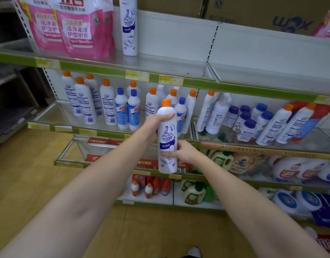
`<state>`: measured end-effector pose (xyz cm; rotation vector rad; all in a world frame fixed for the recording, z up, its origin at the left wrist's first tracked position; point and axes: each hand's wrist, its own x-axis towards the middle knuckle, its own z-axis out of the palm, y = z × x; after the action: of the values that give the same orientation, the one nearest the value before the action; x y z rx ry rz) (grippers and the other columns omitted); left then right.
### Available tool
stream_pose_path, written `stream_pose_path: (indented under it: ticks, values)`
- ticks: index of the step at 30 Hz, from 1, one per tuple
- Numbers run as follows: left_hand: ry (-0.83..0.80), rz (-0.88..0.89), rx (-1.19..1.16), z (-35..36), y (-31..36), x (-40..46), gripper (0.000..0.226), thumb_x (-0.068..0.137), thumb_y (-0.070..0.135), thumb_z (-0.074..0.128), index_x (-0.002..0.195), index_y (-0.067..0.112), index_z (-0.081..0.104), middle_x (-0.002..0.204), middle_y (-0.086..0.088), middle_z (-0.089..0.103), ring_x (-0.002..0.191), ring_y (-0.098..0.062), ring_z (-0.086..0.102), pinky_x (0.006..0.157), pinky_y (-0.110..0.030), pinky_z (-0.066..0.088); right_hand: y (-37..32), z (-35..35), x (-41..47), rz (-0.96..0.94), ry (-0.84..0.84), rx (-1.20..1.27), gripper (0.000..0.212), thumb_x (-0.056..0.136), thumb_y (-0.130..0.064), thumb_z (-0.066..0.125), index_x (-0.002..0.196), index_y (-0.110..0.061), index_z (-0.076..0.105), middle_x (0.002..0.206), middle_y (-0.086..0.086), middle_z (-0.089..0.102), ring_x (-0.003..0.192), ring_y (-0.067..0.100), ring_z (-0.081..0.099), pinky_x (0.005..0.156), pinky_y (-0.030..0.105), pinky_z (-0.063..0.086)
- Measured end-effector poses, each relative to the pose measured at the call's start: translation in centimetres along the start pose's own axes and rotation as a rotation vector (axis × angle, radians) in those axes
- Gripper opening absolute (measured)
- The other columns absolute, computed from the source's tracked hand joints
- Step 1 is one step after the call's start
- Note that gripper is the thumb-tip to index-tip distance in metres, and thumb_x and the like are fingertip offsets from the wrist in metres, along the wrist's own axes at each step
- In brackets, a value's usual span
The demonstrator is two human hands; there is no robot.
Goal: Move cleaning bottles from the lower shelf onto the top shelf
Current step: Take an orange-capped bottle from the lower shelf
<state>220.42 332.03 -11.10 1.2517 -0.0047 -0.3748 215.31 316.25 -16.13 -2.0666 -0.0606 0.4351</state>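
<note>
I hold a white Mr Muscle bottle [167,138] with an orange cap upright in front of the shelves. My left hand [156,123] grips its upper part below the neck. My right hand [181,152] holds its lower part from the right. One matching white bottle [129,27] stands on the top shelf [104,68] beside pink refill bags. On the lower shelf [112,132] stand several white bottles with orange caps [84,100] and blue caps [121,108], some leaning at the right.
Pink detergent bags [74,27] fill the top shelf's left end; its right part is bare white board. Cardboard boxes [272,13] sit above. Small blue-capped bottles [248,118] crowd the lower shelf's right bay. Jugs and red bottles occupy the shelves below. Wooden floor lies underfoot.
</note>
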Motion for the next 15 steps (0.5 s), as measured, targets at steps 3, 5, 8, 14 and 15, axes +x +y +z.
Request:
stream_pose_path:
  ticks: [3, 5, 8, 14, 15]
  values:
    - [0.024, 0.037, 0.024, -0.3, 1.2, 0.3, 0.050, 0.078, 0.022, 0.081, 0.120, 0.003, 0.063, 0.103, -0.016, 0.075, 0.089, -0.031, 0.073, 0.079, -0.043, 0.060, -1.0, 0.2, 0.7, -0.024, 0.030, 0.013, 0.051, 0.070, -0.046, 0.087, 0.113, -0.031, 0.062, 0.114, -0.005, 0.071, 0.103, 0.017, 0.068, 0.089, 0.044, 0.058]
    - [0.062, 0.065, 0.024, -0.5, 2.4, 0.6, 0.054, 0.075, 0.022, 0.083, 0.121, 0.001, 0.063, 0.101, -0.017, 0.075, 0.084, -0.030, 0.073, 0.073, -0.041, 0.060, -2.0, 0.1, 1.3, -0.053, 0.038, 0.024, 0.056, 0.072, -0.044, 0.086, 0.119, -0.026, 0.063, 0.115, -0.004, 0.071, 0.104, 0.017, 0.067, 0.091, 0.044, 0.057]
    - [0.062, 0.115, 0.043, -0.5, 5.0, 1.2, 0.059, 0.073, 0.023, 0.085, 0.121, 0.001, 0.061, 0.103, -0.018, 0.074, 0.086, -0.032, 0.073, 0.072, -0.041, 0.060, -4.2, -0.7, 2.2, -0.102, 0.054, 0.047, 0.054, 0.071, -0.044, 0.087, 0.118, -0.028, 0.064, 0.113, -0.006, 0.073, 0.103, 0.016, 0.068, 0.088, 0.044, 0.059]
    - [0.045, 0.283, 0.017, 0.2, 13.0, 2.1, 0.056, 0.067, 0.016, 0.087, 0.115, -0.003, 0.064, 0.089, -0.015, 0.073, 0.075, -0.030, 0.070, 0.069, -0.039, 0.059, -10.0, -3.5, 4.3, -0.213, 0.182, 0.212, 0.050, 0.066, -0.034, 0.093, 0.109, -0.029, 0.068, 0.105, -0.006, 0.075, 0.098, 0.014, 0.071, 0.089, 0.041, 0.058]
    - [0.037, 0.313, 0.023, 0.3, 14.5, 2.3, 0.050, 0.069, 0.014, 0.085, 0.112, -0.002, 0.064, 0.087, -0.014, 0.073, 0.074, -0.029, 0.070, 0.069, -0.039, 0.060, -11.1, -4.0, 4.6, -0.243, 0.212, 0.250, 0.052, 0.067, -0.032, 0.093, 0.112, -0.027, 0.067, 0.106, -0.004, 0.075, 0.098, 0.015, 0.071, 0.085, 0.037, 0.059]
